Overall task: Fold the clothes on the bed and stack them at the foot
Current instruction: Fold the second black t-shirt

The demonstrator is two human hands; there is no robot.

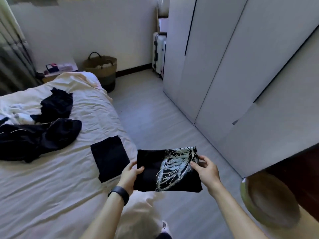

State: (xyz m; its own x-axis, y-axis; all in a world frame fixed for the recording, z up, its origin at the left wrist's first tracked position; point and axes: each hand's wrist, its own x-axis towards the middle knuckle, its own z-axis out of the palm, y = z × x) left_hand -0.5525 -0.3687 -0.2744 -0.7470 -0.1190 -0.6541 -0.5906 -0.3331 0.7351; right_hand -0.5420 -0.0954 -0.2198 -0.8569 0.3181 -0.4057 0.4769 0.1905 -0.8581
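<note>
- While both hands hold it in the air, the folded black T-shirt (151, 163) with a pale butterfly print lies flat between them.
- Left hand (131, 175): grasps the shirt's left edge, thumb on top, other fingers underneath and hidden.
- Right hand (205, 169): pinches the right edge at the print, thumb on top, fingers (204, 158) curled round the far corner.
- Dark wristband (119, 194) on the left wrist, just behind that hand.
- Shirt is off the side of the bed (51, 187), above its edge and the floor (155, 109); it appears clear of the bedding.
- Just left of the left fingers: one folded dark garment (110, 157), flat on the bed near its side edge, apart from the shirt.
- Further left: a crumpled dark heap (34, 135), unfolded.
- Beyond the heap: a second dark garment (57, 106), loose, with a white item (20, 114) beside it.
- Far ahead of the fingers: a woven basket (101, 69) on the floor by the bed's far end, and an upright suitcase (159, 52) next to the wardrobe (241, 66).
- Right of the right fingers: the wardrobe's white doors, shut.
- Below the right forearm: a round brown object (269, 199), blurred; cannot tell what it is.
</note>
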